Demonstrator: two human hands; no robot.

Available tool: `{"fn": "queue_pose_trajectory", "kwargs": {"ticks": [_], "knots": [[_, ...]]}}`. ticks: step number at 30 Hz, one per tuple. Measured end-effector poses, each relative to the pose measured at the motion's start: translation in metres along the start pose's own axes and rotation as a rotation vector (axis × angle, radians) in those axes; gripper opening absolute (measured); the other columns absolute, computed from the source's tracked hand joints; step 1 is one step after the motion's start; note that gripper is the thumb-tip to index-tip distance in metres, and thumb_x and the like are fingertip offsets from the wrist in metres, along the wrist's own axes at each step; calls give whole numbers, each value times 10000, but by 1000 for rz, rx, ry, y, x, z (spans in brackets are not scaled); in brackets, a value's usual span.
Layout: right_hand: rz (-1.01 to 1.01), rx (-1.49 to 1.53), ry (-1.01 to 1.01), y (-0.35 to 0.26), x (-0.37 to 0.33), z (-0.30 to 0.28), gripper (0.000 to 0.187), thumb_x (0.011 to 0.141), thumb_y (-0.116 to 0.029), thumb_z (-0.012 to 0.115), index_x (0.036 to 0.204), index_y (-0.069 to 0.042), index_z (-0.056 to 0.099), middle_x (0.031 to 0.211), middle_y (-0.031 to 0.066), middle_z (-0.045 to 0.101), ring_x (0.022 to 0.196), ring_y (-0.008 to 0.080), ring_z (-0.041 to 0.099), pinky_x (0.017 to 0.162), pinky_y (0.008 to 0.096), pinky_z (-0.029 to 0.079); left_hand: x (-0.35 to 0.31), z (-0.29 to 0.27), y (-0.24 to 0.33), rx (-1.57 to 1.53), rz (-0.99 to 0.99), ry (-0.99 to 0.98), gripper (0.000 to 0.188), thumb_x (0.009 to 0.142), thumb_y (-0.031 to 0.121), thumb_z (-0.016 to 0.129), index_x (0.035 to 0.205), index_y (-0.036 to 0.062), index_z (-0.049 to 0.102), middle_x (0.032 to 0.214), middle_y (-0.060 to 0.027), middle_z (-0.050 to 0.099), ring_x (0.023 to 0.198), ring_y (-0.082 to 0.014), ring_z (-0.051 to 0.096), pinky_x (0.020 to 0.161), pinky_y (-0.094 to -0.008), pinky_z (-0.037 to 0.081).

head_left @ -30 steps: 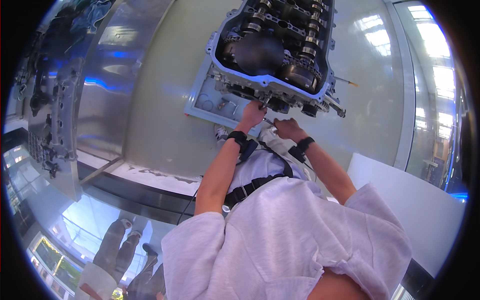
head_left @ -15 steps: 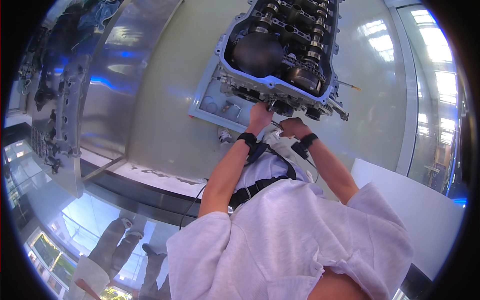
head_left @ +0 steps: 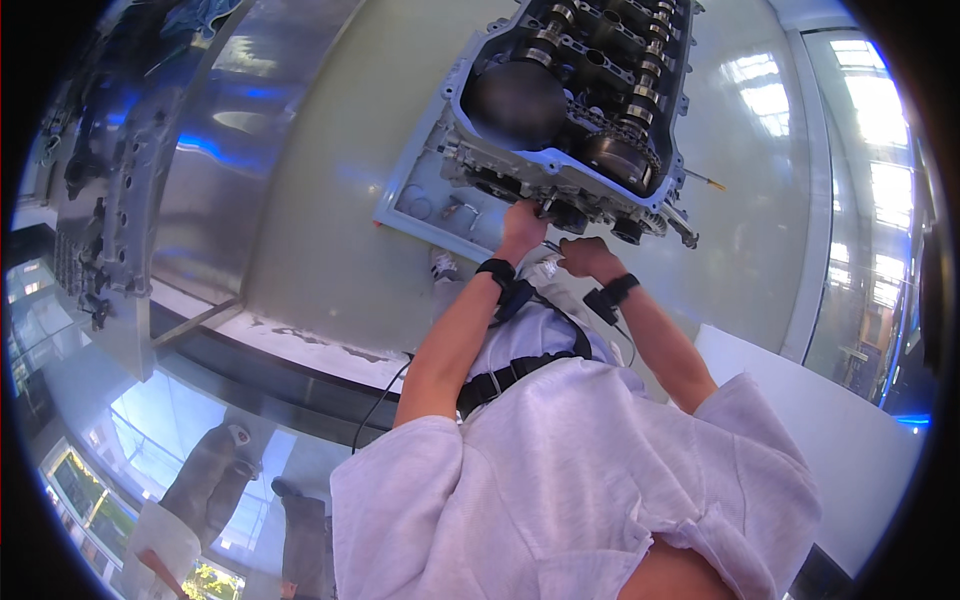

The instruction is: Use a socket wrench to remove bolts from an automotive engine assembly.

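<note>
A car engine (head_left: pixel 560 160), its top uncovered so that camshafts and a timing chain show, stands in front of me. My left hand (head_left: pixel 523 228) is closed at the engine's lower front, beside a dark round pulley (head_left: pixel 567 217). Whatever its fingers grip is hidden. Just right of it, my right hand (head_left: pixel 590 258) is closed with the knuckles up. A thin metal bar (head_left: pixel 551 246), like a tool handle, runs from its fingers toward the left hand; its far end cannot be made out.
Under the engine is a grey-blue tray (head_left: pixel 400 205) with small metal parts. A steel table (head_left: pixel 215 180) at the left carries more engine parts (head_left: pixel 125 215). A white panel (head_left: pixel 770 390) stands at the right. Other people's legs (head_left: pixel 215 470) show at the lower left.
The whole view has shifted slightly, with the engine a little farther right and lower in the picture. Both hands keep almost the same place and grip.
</note>
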State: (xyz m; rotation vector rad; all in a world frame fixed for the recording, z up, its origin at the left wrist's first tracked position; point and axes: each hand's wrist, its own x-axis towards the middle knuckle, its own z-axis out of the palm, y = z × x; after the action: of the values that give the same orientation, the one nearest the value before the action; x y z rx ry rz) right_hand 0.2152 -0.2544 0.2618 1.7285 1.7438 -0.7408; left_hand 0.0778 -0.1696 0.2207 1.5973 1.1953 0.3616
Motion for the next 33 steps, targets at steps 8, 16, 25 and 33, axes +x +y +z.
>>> {"fn": "queue_pose_trajectory", "kwargs": {"ticks": [8,16,25,33], "knots": [[47,89,348,-24,-34,14,297,904,-265,523,1123,-75,456,807,157,664,779,341,663,652,490,509,-8,-14,0,-71,-28,19,202,738,204,675,835,27,662,849,-208,663,853,-398,632,757,-470,503],[-174,-29,-30,-33,-33,-47,219,836,-233,583,930,-35,575,795,187,665,787,358,658,692,467,504,-5,-16,-13,-58,46,59,183,785,148,618,923,32,652,874,-212,658,881,-411,618,777,-487,492],[25,292,463,-4,-14,25,185,858,-208,526,959,-57,557,761,169,656,729,350,654,637,469,502,-1,0,8,6,77,-12,287,819,160,581,1072,33,626,962,-202,663,900,-397,622,776,-467,490],[-141,10,302,-24,-61,-54,273,823,-278,606,1001,-83,533,655,121,638,654,337,648,623,444,508,7,-5,-23,-288,-115,-79,199,807,128,595,975,29,637,931,-215,652,916,-405,608,783,-479,480]]}}
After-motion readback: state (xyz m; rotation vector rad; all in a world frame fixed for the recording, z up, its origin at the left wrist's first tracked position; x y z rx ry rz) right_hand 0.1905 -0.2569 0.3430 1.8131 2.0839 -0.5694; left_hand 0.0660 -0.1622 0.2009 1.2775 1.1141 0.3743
